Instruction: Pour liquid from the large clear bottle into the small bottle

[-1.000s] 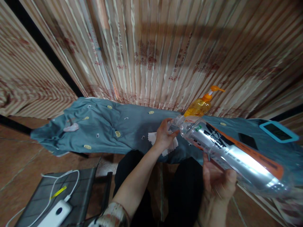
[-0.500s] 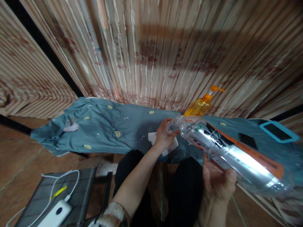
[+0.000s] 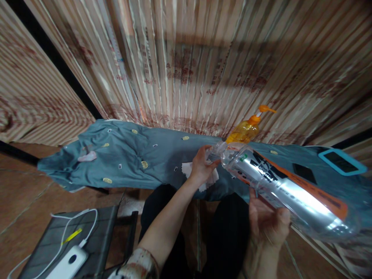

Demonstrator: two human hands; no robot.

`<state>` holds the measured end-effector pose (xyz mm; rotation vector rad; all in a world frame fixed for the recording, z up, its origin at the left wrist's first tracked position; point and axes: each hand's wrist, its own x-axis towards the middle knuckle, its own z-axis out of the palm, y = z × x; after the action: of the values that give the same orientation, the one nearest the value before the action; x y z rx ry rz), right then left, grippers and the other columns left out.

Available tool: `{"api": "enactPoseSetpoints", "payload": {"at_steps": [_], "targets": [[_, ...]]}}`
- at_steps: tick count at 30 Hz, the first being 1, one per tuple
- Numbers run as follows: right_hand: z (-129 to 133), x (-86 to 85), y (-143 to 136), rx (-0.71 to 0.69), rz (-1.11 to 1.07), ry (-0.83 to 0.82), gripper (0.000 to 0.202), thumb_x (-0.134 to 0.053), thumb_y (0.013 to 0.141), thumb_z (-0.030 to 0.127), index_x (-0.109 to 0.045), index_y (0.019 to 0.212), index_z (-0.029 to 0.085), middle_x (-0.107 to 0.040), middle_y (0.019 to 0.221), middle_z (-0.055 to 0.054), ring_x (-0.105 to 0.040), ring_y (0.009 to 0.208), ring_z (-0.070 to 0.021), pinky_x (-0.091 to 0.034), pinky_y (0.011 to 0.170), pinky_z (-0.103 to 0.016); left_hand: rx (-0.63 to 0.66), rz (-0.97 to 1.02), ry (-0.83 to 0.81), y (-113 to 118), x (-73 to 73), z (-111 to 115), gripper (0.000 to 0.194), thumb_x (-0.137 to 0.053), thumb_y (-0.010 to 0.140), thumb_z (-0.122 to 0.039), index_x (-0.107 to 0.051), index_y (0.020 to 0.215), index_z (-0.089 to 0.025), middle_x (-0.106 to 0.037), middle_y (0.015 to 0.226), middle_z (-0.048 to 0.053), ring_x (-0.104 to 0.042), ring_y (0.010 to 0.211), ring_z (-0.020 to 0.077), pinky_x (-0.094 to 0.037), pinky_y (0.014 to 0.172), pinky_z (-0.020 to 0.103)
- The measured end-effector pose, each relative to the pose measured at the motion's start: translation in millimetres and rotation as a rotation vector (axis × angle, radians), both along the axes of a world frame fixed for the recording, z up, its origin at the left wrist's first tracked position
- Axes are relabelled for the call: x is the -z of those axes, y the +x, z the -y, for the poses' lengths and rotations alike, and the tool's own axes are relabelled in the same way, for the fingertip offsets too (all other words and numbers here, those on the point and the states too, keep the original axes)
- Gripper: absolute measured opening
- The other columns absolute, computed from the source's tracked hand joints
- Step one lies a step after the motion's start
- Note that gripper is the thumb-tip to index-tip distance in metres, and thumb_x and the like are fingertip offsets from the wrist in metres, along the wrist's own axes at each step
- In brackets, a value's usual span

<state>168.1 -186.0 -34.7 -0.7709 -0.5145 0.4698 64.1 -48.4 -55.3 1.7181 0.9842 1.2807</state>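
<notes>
Far left of the one large bottle [image 3: 281, 190] and nearer the person stands one stool [image 3: 100, 232], bearing one white power bank [image 3: 62, 267], one white cable [image 3: 96, 217] and one yellow strip [image 3: 72, 235]. Left of the bottle stretches one worktop [image 3: 162, 139] under a patterned grey-blue cloth, with one small pale scrap [image 3: 87, 156] near its left end. At the bottle's neck, the left hand [image 3: 200, 168] has its grip closed around it and hides the middle of white wipes [image 3: 209, 181], so whether one or two lie there cannot be told. The bottle is held aslant above the worktop, neck to the left; its neck end overlaps the foot of one yellow pump bottle [image 3: 244, 131] just behind. Under the bottle's body, the right hand [image 3: 269, 224] cups it, fingers partly hidden; how far that grip closes cannot be told. Right of the bottle's neck and beyond its body lie one dark phone [image 3: 304, 173] and one blue-framed device [image 3: 341, 161]. Compared with half a second ago, hands, bottle and surroundings look unmoved.
</notes>
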Motion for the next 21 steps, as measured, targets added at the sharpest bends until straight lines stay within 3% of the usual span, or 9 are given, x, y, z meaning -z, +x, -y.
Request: {"api": "enactPoseSetpoints", "payload": {"at_steps": [9,21], "targets": [[1.1,-1.5,-0.4,-0.008,0.009,-0.004,0.06,-0.076,0.058,0.042,-0.058,0.114,0.027,-0.053,0.129,0.002,-0.044,0.127,-0.0252,-0.024,0.112,-0.056,-0.003,0.003,-0.002,0.3,0.3,-0.5,0.044,-0.071,0.068,-0.017,-0.05,0.107,-0.018,-0.062,0.107,0.007,-0.059,0.102,0.0224,-0.045,0.092,0.037],[0.4,-1.8,-0.9,0.016,0.005,-0.034,0.065,-0.076,0.057,0.045,-0.056,0.116,0.027,-0.049,0.134,-0.001,-0.043,0.127,-0.0259,-0.03,0.109,-0.055,0.002,-0.005,-0.004,-0.1,-0.9,0.2,0.043,-0.07,0.069,-0.018,-0.05,0.107,-0.02,-0.062,0.107,0.006,-0.058,0.105,0.0228,-0.045,0.093,0.038]]}}
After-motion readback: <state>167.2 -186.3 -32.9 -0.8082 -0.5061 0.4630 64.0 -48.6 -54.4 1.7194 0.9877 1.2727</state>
